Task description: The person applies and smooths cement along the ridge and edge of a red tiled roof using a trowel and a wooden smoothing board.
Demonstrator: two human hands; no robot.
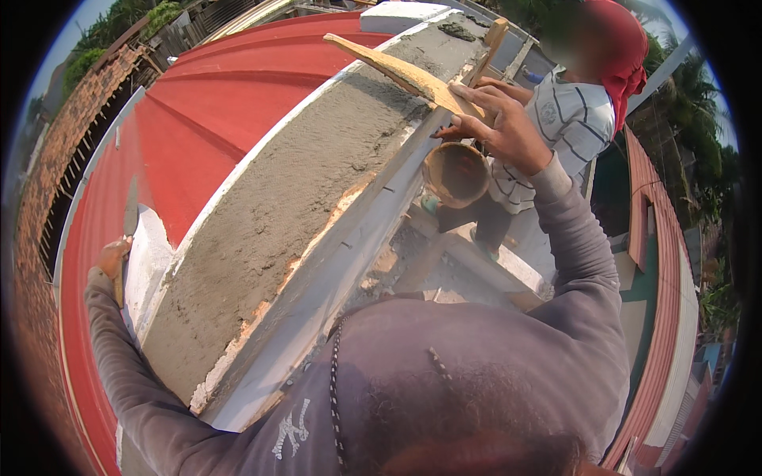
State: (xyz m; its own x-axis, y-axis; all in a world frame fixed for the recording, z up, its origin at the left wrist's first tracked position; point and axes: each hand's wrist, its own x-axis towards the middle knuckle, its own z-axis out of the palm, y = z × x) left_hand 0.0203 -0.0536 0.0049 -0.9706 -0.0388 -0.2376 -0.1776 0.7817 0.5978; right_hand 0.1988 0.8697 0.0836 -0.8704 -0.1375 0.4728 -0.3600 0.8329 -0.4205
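At the far left my left hand (pixel 113 257) is closed around a trowel (pixel 132 208), its narrow blade pointing up over the red roof. My right hand (pixel 508 127) grips the near end of a long, tapering wooden board (pixel 397 70). That board slants across the upper part of a wide ledge coated in wet grey mortar (pixel 278 182). Its far tip sticks out past the ledge's white edge. Rough, crumbly mortar lines the ledge's near side. Just below my right hand is a round, mortar-stained bucket (pixel 456 173), close to a co-worker.
A co-worker in a striped shirt (pixel 548 119) and red head covering stands beyond my right arm. Red metal roofing (pixel 198 119) slopes away on the left. Nails (pixel 348 247) protrude from the ledge's side face. Rubble and blocks (pixel 484 254) lie lower down. An upright timber (pixel 489 49) stands at the ledge's far end.
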